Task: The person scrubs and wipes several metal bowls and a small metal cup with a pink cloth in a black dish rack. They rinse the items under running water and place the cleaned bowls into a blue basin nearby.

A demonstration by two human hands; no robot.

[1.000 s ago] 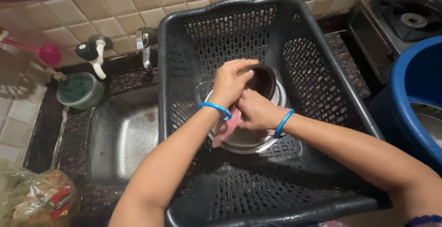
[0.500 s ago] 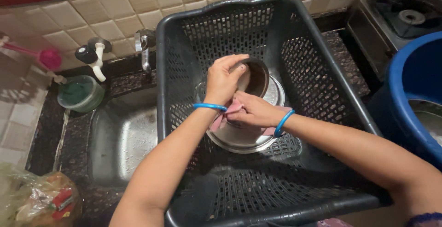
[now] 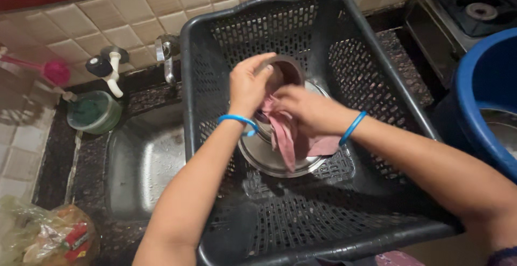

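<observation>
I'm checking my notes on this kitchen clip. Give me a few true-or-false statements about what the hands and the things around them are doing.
1. The left hand grips the rim of a small round metal cup. True.
2. The right hand holds a green sponge. False: it holds a pink cloth.
3. A round steel plate lies inside the black perforated plastic basket. True.
4. The basket is white. False: it is black.
5. Both wrists wear blue bangles. True.
</observation>
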